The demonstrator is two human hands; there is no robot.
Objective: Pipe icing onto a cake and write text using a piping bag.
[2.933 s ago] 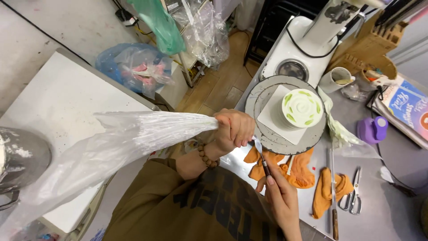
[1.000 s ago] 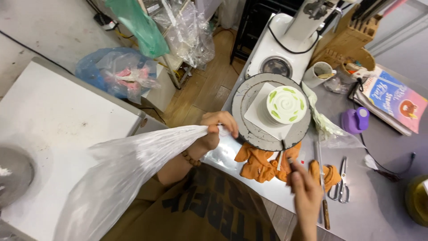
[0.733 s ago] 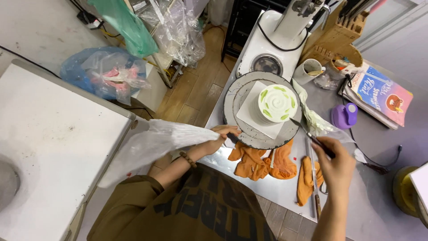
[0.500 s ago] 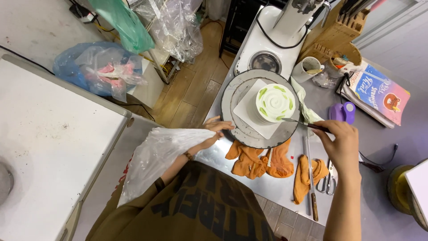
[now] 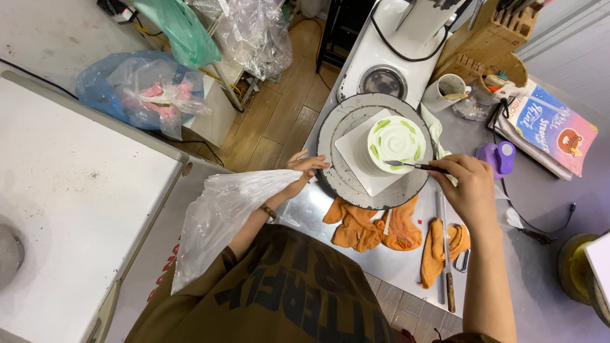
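A small white cake with green marks (image 5: pixel 395 144) stands on a white square board (image 5: pixel 356 152) on a grey turntable (image 5: pixel 330 136). My right hand (image 5: pixel 467 187) grips a thin palette knife (image 5: pixel 406 165) whose tip rests against the cake's near side. My left hand (image 5: pixel 304 170) sits at the turntable's left rim, fingers spread against it. A large clear plastic bag (image 5: pixel 219 216) drapes over my left wrist and forearm.
Orange cloths (image 5: pixel 375 228) lie on the steel table below the turntable, beside a long knife (image 5: pixel 445 267). Behind stand a mug (image 5: pixel 448 89), a wooden knife block (image 5: pixel 489 57), a purple object (image 5: pixel 499 155) and a colourful book (image 5: pixel 549 124). White worktop (image 5: pixel 70 209) at left.
My right hand rose from the table edge and brought the palette knife to the cake. My left hand lowered the plastic bag and opened against the turntable rim.
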